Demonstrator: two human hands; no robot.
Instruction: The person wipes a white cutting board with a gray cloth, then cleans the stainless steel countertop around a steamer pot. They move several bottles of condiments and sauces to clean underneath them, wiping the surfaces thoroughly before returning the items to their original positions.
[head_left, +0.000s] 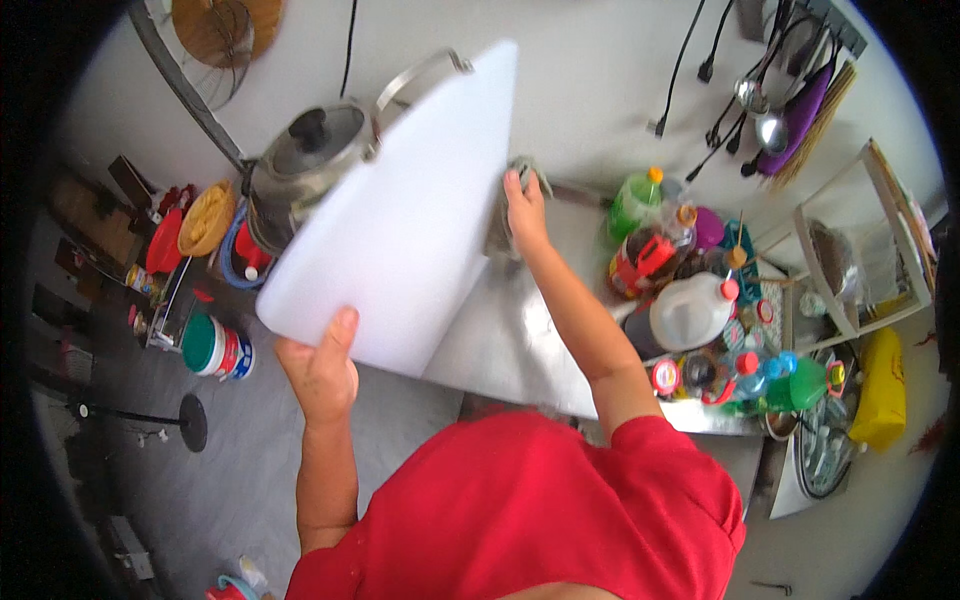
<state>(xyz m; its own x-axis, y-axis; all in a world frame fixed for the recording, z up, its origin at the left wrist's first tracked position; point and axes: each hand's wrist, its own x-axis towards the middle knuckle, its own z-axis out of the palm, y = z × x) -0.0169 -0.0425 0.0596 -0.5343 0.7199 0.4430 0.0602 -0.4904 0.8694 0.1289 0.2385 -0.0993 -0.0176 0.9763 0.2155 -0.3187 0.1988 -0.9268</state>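
My left hand (319, 375) grips the near left corner of a large white board (397, 232), its thumb on the upper face. The board is tilted above a stainless-steel counter (517, 337) and hides part of it. At the board's right edge, my right hand (529, 210) holds a crumpled greyish cloth (534, 169) with the thumb pointing up. Some of the cloth seems to hang below the fingers, behind the board's edge, where it is blurred. Behind the board stands a steel pot (277, 191) with a lidded top and a looped handle, partly covered by it.
Several bottles and a white jug (694, 311) crowd the counter's right side, beside a wooden-framed rack (832, 277). Ladles (771, 133) and cords hang on the wall. Toward the left are a yellow basket (206, 217) and a green-lidded bucket (217, 346); a stand (193, 424) lies lower.
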